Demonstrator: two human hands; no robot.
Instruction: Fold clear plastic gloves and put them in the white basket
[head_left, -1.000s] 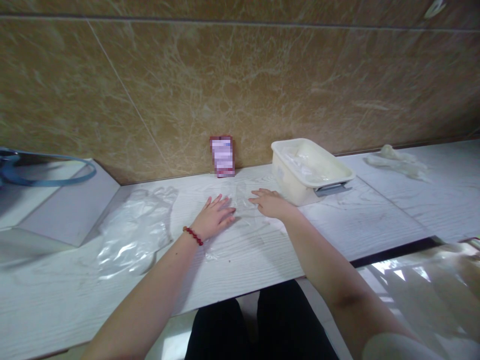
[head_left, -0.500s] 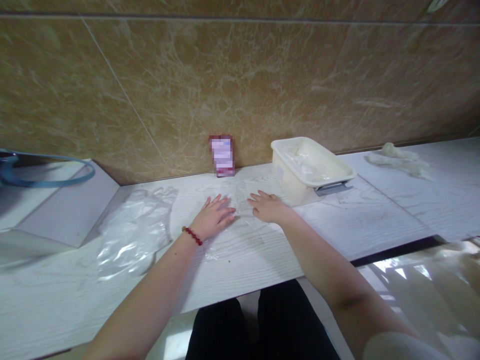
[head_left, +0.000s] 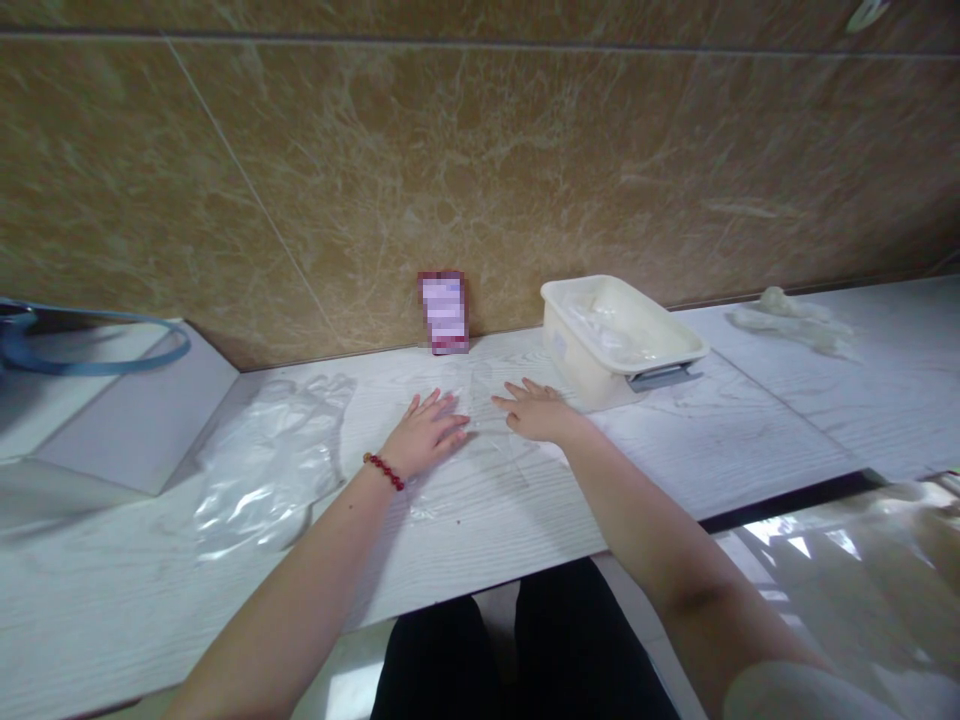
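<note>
A thin clear plastic sheet or bag [head_left: 495,455] lies flat on the white wood-grain table [head_left: 540,530]. My left hand [head_left: 426,436], with a red bead bracelet at the wrist, rests on its left part, fingers spread. On its right part lies my right hand [head_left: 534,411], palm down with the fingers apart. Neither hand grips anything. Left of my left hand is a heap of crinkled clear plastic [head_left: 274,465]. Just beyond my right hand stands a cream plastic tub [head_left: 592,370] with clear plastic inside.
A phone [head_left: 445,312] leans against the brown marbled wall behind the table. At the left stands a white box [head_left: 124,420] with a blue loop [head_left: 97,367] over it. Crumpled translucent plastic [head_left: 795,318] lies at the far right.
My right hand has shifted very slightly left and up over the plastic. My left hand stays where it was.
</note>
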